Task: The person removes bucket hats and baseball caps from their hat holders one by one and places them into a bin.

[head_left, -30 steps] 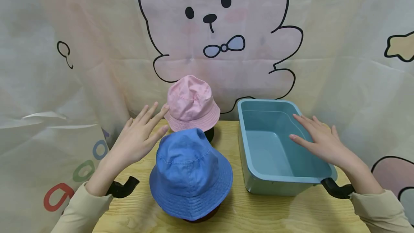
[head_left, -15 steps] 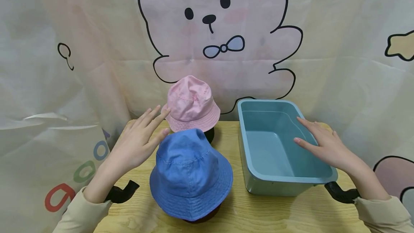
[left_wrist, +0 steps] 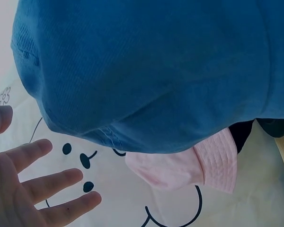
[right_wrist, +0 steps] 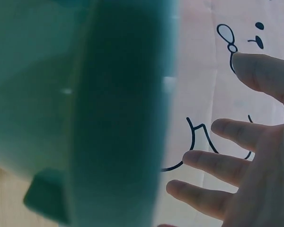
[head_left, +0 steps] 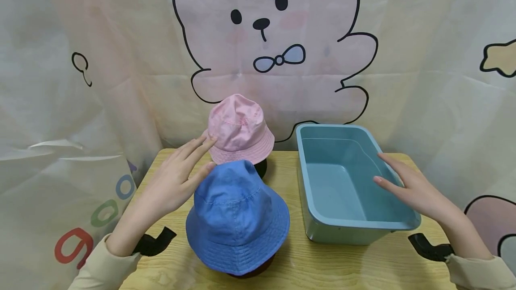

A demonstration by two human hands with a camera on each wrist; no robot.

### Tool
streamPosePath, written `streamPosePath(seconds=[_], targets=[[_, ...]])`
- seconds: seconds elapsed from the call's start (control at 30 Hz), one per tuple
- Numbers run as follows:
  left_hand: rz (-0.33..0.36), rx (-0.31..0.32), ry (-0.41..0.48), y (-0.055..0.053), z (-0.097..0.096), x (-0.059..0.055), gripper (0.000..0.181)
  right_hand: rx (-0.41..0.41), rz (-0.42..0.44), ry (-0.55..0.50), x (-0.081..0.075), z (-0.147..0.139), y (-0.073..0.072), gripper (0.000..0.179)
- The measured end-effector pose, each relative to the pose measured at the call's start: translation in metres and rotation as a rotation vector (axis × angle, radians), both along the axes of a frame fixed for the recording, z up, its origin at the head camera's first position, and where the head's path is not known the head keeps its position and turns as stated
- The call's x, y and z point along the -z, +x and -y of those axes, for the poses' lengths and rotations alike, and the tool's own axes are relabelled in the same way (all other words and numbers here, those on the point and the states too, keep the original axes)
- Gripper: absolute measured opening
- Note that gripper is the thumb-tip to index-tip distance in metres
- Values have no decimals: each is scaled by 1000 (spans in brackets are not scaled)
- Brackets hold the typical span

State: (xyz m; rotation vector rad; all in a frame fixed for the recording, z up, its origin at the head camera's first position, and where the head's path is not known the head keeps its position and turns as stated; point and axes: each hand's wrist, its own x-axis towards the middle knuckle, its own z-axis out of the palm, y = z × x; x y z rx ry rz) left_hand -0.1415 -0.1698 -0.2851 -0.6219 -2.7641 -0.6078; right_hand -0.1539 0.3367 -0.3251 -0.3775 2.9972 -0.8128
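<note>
A blue bucket hat sits crown up on a dark stand at the front of the table. Behind it a pink bucket hat also rests on a dark support. My left hand, fingers straight and spread, hovers left of the blue hat; its fingertips overlap both hats in the head view. The left wrist view shows the blue hat beside this hand with nothing between the fingers. At the right side of a blue-green plastic bin, my right hand is held with fingers extended, holding nothing.
A light wooden table carries the hats and the bin. Close behind stands a curtain printed with a cartoon bear, and it continues along both sides. Black wrist mounts project inward below the hands.
My left hand has moved right and slightly down, closer to the blue hat. My right hand has shifted right and down along the bin's side. Hats and bin stay put.
</note>
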Motion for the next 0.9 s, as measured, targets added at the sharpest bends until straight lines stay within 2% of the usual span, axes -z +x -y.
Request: streamPosePath(seconds=[0.3, 0.57, 0.9], targets=[[-11, 17, 53, 5, -4, 1, 50, 40, 67, -31, 2, -9, 3, 71], [13, 15, 68, 9, -7, 1, 48, 51, 74, -51, 8, -11, 4, 69], [8, 20, 68, 13, -10, 0, 47, 71, 120, -149, 14, -19, 10, 67]])
